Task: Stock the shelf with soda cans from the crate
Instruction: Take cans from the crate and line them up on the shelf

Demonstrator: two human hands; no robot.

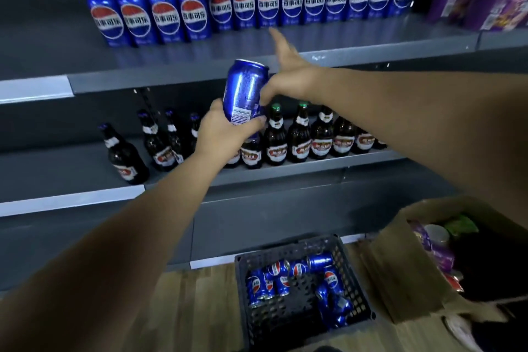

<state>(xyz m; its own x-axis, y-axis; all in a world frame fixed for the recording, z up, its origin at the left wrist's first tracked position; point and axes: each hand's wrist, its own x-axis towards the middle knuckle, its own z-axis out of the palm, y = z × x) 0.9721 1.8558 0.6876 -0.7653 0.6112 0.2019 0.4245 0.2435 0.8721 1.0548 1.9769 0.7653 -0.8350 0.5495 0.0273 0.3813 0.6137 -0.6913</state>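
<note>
Pepsi can (246, 88) mid-transfer, held up in front of and just below the front edge of the upper shelf (314, 37), not yet set down. A person restocks soda w/ both arms stretched toward that shelf.

Progress: well along, by the look of it. A long row of Pepsi cans (268, 0) already stands upright toward the back of the upper shelf, labels facing out, w/ a few more cans behind it at the left end. The shelf's front strip is bare, so there is room for a 2nd row. Still to do: several loose cans (285, 274) lie on their sides in the black plastic crate (285, 320), on the wood floor far below the shelf. Much of the crate's mesh btm shows, so most of the load seems to be out.

Hands: L hand (225, 134) grips the can's lower end from beneath, fingers and thumb wrapped round it, barcode side toward the camera. R hand (288, 71) pinches the can's right side w/ thumb and curled fingers, while its index finger sticks out straight toward the shelf, tip close to the middle of the row. The can tilts slightly, top leaning away.

Also in shot: brown beer bottles (300, 137) one level below the upper shelf, purple packs (471, 0) at its right end, blurred, and an open cardboard box (405, 271) far below the shelf at its right end.
</note>
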